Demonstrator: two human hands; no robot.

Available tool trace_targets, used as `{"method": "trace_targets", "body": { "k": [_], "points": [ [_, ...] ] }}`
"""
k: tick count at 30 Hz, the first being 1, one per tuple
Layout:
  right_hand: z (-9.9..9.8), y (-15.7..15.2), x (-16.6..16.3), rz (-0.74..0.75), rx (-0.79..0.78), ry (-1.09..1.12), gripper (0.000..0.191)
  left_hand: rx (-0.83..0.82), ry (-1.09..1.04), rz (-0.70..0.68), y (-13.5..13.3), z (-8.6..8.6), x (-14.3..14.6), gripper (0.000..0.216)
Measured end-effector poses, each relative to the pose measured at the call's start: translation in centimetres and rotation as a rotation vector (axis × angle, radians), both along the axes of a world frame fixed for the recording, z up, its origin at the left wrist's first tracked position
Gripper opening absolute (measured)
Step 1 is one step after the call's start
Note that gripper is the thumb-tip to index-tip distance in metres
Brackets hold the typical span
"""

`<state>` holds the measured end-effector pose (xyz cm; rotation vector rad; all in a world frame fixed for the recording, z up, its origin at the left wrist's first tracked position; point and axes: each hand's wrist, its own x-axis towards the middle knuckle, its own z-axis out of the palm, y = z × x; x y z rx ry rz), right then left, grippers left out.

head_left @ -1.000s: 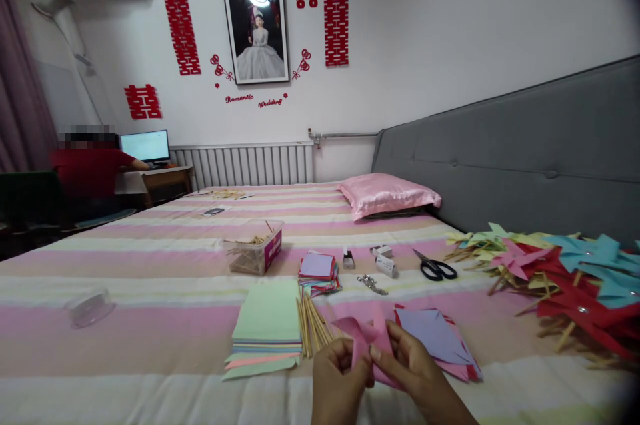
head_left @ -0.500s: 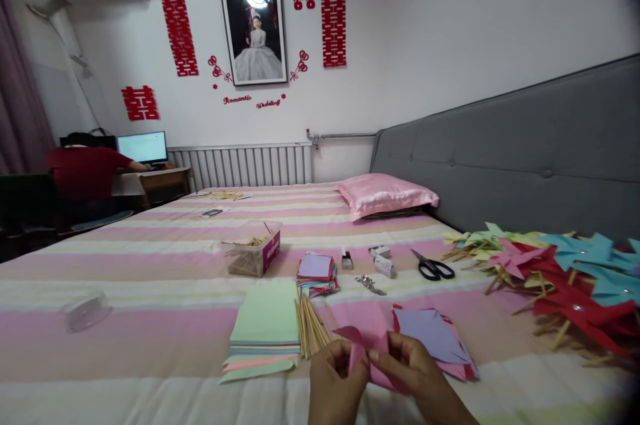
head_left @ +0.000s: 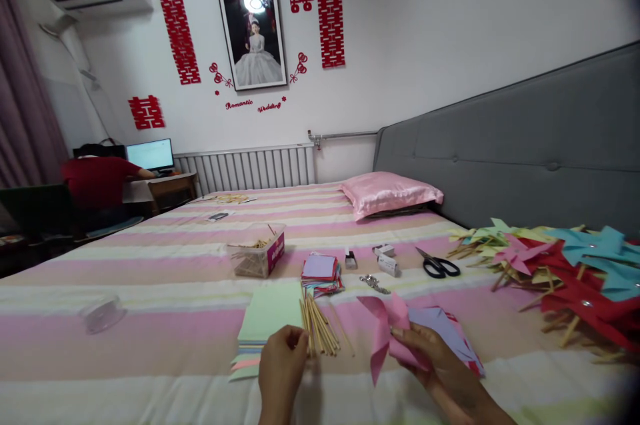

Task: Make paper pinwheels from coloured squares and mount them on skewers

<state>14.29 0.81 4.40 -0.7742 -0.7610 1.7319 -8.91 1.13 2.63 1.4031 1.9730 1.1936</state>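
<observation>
My right hand (head_left: 430,362) pinches a folded pink paper pinwheel (head_left: 387,332) and holds it above the striped bed (head_left: 165,305). My left hand (head_left: 281,365) has its fingers closed at the near ends of a bundle of wooden sticks (head_left: 320,326). Whether it grips a stick is hard to see. Beside that hand lies a stack of coloured paper sheets (head_left: 267,318). Cut purple and pink paper pieces (head_left: 447,335) lie under my right hand.
A heap of finished pinwheels (head_left: 565,272) fills the right side. Scissors (head_left: 439,266), a small paper stack (head_left: 320,274), a box of sticks (head_left: 257,253), small clips (head_left: 374,284) and a clear lid (head_left: 103,313) lie on the bed. A person in red (head_left: 97,182) sits at a far desk.
My left hand let go of the pink pinwheel and moved left to the wooden sticks. My right hand now holds the pinwheel alone, lifted slightly to the right.
</observation>
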Motion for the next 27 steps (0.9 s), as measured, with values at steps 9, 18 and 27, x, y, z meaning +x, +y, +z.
{"method": "trace_targets", "body": {
  "k": [9, 18, 27],
  "points": [
    [0.5, -0.2, 0.5, 0.032, -0.021, 0.026, 0.009, -0.191, 0.42, 0.117, 0.7, -0.7, 2.2, 0.022],
    [0.2, -0.1, 0.8, 0.051, -0.014, 0.037, 0.008, -0.249, 0.626, 0.166, 1.6, -1.1, 4.5, 0.028],
    [0.7, -0.3, 1.2, 0.048, -0.013, 0.046, 0.005, -0.288, 0.61, 0.152, 1.4, -0.6, 4.5, 0.032]
  ]
}}
